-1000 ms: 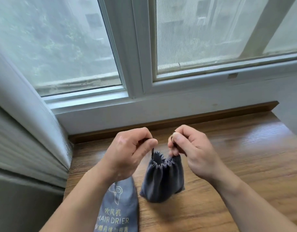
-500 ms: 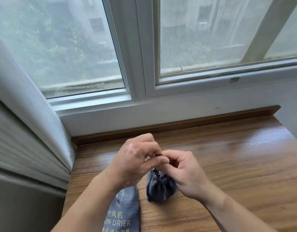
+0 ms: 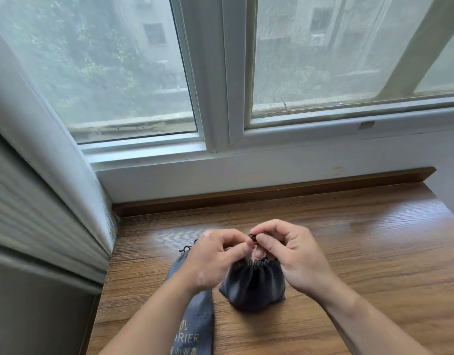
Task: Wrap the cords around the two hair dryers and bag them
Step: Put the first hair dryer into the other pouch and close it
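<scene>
A dark grey drawstring bag [image 3: 252, 284] stands upright on the wooden table [image 3: 361, 252], its mouth gathered tight. Both hands hover just above the mouth. My left hand [image 3: 215, 260] and my right hand [image 3: 290, 254] each pinch the black drawstring [image 3: 252, 237] between thumb and fingers, fingertips almost meeting. A second grey bag [image 3: 195, 319], printed with pale hair-drier lettering, lies flat under my left forearm with its drawstring curled at its far end. Neither hair dryer shows; what the bags hold is hidden.
The table runs up to a white window sill [image 3: 246, 170] and a wooden back strip [image 3: 272, 193]. A white wall corner [image 3: 54, 175] borders the table's left side. The table's right corner [image 3: 441, 198] lies at the far right.
My hands went from apart, to pressed together low on the bag's mouth, to raised a little with the drawstring pinched between them. The bag's mouth has drawn tighter.
</scene>
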